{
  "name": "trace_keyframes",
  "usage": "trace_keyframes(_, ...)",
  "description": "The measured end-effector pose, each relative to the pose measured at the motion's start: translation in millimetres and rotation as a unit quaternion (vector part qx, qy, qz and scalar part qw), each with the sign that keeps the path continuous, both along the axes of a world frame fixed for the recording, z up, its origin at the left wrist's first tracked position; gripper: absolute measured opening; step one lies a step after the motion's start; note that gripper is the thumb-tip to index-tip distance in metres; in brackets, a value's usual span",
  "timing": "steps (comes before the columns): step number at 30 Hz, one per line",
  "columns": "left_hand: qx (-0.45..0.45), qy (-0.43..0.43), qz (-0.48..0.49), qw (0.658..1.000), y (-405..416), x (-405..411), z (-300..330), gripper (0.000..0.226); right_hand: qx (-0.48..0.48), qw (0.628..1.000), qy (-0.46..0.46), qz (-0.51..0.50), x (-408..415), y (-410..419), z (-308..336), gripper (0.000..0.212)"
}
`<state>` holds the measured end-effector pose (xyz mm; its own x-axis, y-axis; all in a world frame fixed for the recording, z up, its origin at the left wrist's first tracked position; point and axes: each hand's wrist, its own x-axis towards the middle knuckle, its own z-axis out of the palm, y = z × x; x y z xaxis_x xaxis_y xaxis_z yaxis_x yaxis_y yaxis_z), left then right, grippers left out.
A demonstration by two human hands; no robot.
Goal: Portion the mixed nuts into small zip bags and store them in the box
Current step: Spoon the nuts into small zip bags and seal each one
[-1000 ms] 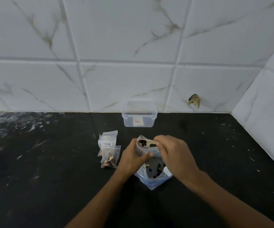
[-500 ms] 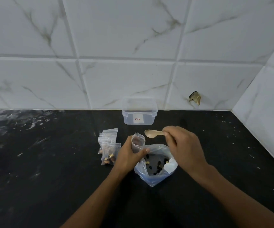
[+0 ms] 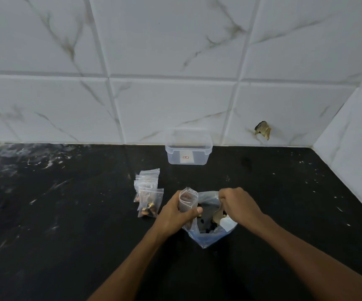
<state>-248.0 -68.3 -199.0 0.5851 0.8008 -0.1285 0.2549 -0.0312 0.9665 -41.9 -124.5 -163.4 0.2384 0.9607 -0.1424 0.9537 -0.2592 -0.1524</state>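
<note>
- Head view: left hand (image 3: 176,210) wrapping fingers and thumb round a small zip bag (image 3: 187,199), keeping it upright with its open mouth pointing up.
- Right hand (image 3: 238,205) curling round a spoon (image 3: 218,215), dipping its bowl down into the large nut bag (image 3: 208,233) sitting on the black counter (image 3: 67,213).
- Lying just left of the spoon and slightly higher: the small bag's mouth; probably calling for a short lift and a leftward tip, handle angling up toward the right hand.
- Resting to the left of the left hand: filled small bags (image 3: 148,196), stacked loosely.
- Standing well behind, against the tiled wall (image 3: 175,61): the clear box (image 3: 188,152), open and apparently not yet holding any bags.
</note>
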Motion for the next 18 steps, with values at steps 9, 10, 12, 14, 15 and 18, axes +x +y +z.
trace_keyframes(9,-0.005,0.000,0.011,1.000,0.5,1.5,0.4,0.041,0.105,0.972,0.137,-0.162,-0.7,-13.0,-19.6,0.023)
trace_keyframes(10,-0.006,0.000,0.016,1.000,0.1,2.1,0.5,0.040,0.113,0.967,0.151,-0.169,-2.6,-13.2,-22.1,0.024)
trace_keyframes(12,-0.003,-0.004,0.032,0.999,0.5,1.8,-0.5,0.041,0.126,0.962,0.167,-0.175,-5.1,-13.4,-24.6,0.026)
trace_keyframes(14,0.006,-0.011,0.051,0.999,2.5,1.0,-1.7,0.043,0.141,0.959,0.168,-0.178,-6.5,-14.1,-25.0,0.026)
trace_keyframes(15,0.008,-0.012,0.056,0.998,4.0,0.4,-1.9,0.043,0.147,0.959,0.163,-0.181,-7.3,-14.4,-24.1,0.024)
trace_keyframes(18,0.008,-0.016,0.050,0.999,7.0,-0.6,-2.6,0.040,0.167,0.955,0.156,-0.190,-7.2,-14.2,-22.1,0.023)
